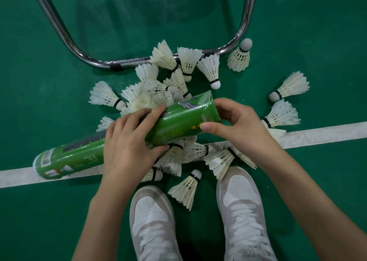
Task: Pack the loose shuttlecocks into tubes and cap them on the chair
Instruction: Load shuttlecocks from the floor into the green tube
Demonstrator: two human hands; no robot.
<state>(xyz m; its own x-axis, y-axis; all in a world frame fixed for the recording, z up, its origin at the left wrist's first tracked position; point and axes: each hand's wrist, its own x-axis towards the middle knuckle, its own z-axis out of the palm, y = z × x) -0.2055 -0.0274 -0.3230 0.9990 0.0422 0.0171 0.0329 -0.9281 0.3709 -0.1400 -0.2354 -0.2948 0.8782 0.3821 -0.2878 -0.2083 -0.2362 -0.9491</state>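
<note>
I see both hands on one green tube [178, 121], held low over the green floor [59, 102] and tilted so its far end points up and to the right. My left hand [129, 141] wraps the tube's middle, fingers over the top and thumb curled underneath. My right hand [234, 123] grips the far end, thumb lying along the near side of the tube and fingers curled round the end. I cannot tell whether that end is capped or open, since the fingers cover it.

A second green tube [69, 159] lies on its side on the floor to the left, its near end with the barcode resting on the white court line [317, 133]. Part of it passes behind my left hand.

The loose shuttlecocks [158, 94] lie heaped on the floor right under and behind the held tube, with more scattered around: one [239, 57] standing on its feathers beside the chair leg, one [290, 87] on its side off to the right, and one [186, 187] between the two white shoes [240, 205].

The chrome chair frame [79, 50] curves across the floor at the top, and a few shuttlecocks rest against its bar.
</note>
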